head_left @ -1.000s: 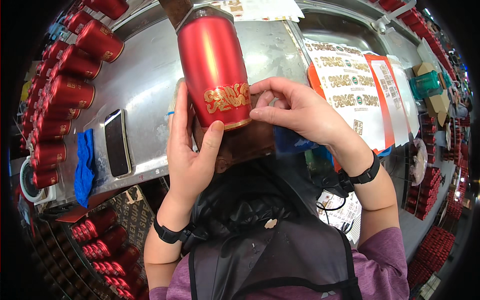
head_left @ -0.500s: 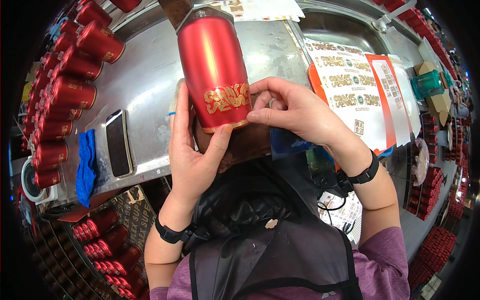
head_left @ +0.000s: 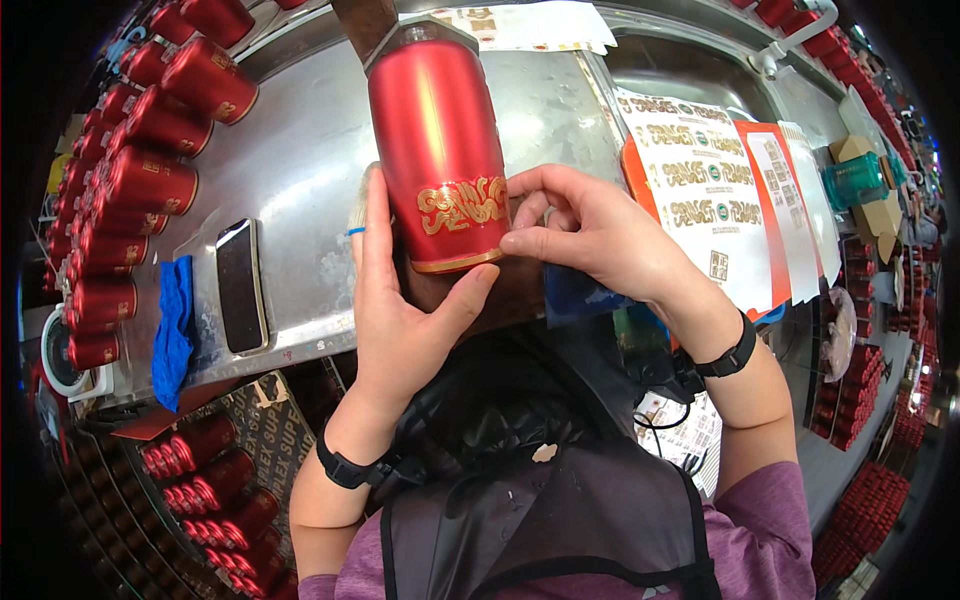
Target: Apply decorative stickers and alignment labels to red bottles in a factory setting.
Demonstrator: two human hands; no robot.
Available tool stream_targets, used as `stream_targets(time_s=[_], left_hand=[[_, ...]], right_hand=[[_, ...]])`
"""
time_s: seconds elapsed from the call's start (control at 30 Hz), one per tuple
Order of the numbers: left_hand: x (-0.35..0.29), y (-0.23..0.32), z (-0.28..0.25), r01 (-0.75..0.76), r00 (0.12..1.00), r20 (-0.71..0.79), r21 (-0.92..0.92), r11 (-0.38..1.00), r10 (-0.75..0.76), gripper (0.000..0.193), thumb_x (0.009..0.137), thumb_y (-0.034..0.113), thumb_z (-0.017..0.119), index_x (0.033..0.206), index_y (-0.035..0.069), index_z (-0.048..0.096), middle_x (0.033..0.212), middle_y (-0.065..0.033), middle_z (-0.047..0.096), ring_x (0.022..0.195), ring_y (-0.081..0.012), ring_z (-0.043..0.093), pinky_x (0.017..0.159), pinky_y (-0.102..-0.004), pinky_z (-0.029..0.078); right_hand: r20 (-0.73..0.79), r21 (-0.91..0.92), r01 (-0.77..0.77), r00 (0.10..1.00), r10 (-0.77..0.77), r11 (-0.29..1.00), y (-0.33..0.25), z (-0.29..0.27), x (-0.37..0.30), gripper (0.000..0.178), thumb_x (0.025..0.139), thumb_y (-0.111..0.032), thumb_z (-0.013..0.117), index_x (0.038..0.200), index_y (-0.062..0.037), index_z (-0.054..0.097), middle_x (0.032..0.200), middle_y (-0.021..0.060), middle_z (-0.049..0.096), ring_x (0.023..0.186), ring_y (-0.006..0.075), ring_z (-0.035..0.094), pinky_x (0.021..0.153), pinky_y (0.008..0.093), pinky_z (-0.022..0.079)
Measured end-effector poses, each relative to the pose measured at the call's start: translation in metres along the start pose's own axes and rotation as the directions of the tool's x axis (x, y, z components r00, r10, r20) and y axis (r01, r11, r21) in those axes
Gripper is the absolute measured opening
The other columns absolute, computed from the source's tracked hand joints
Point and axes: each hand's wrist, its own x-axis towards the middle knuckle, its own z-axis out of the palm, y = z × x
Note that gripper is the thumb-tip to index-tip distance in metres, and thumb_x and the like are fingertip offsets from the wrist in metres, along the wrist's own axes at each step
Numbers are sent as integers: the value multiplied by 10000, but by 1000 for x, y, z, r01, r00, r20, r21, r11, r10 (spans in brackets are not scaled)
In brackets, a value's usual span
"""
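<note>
A glossy red canister (head_left: 437, 120) with a gold rim at its near end sits on a fixture in front of me, its far end against a dark angular metal holder (head_left: 412, 35). An ornate gold decal (head_left: 462, 204) lies across its near part. My left hand (head_left: 395, 300) cups the canister's left side, fingers along the wall and thumb stretched below the gold rim. On the other side, my right hand (head_left: 585, 225) has its fingers curled in a pinch, thumb and index against the canister's right edge by the decal's end. What lies between those fingertips is hidden.
Rows of red canisters (head_left: 150, 180) stand left on the metal bench (head_left: 300, 130). A phone (head_left: 242, 285) and a blue cloth (head_left: 173, 330) lie nearer. At right are decal sheets (head_left: 700, 170) on an orange board (head_left: 632, 165) beside a sink (head_left: 680, 75).
My left thumb has slid rightward along the canister's near rim. The canister and both hands sit slightly farther right in the picture, which has itself shifted a little.
</note>
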Motion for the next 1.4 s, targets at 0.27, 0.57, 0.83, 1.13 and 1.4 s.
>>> stream_targets(time_s=[0.27,0.57,0.83,1.13,1.4], left_hand=[[1,-1,4,16,999,-39,-65,998,-18,930,832,218,771,1506,-80,205,1378,-232,420,1277,-305,466,1073,-373,361],[-6,-1,1,119,989,-26,-453,884,-146,910,860,207,760,1522,-60,196,1393,-209,420,1299,-272,461,1085,-367,355],[-6,-4,5,63,996,-48,-151,987,-71,895,852,205,770,1510,-65,226,1349,-193,441,1278,-262,475,1071,-363,371],[-13,-3,1,118,992,-12,-339,933,-129,851,873,185,736,1502,-72,224,1433,-230,403,1318,-302,443,1081,-379,366],[-26,-12,22,-66,956,-270,188,980,116,954,820,398,714,1485,-89,234,1288,-321,424,1180,-454,442,1044,-473,349]], right_hand=[[-16,39,29,999,-28,999,1,1,2,424,857,-147,757,1185,58,584,808,3,650,713,44,541,645,214,443],[-26,3,21,999,-21,1000,0,1,2,429,852,-149,762,1190,51,588,817,-4,641,699,41,526,634,209,431],[9,-9,-34,999,34,999,-5,0,1,400,890,-93,716,1246,7,563,878,-38,595,738,12,492,670,178,401],[76,-11,-25,997,25,1000,1,-3,2,433,887,-68,708,1275,15,537,907,-21,582,803,28,524,725,183,438],[16,56,12,1000,-13,998,11,-5,2,456,903,-31,653,1323,26,484,903,-24,540,825,60,512,758,189,408]])
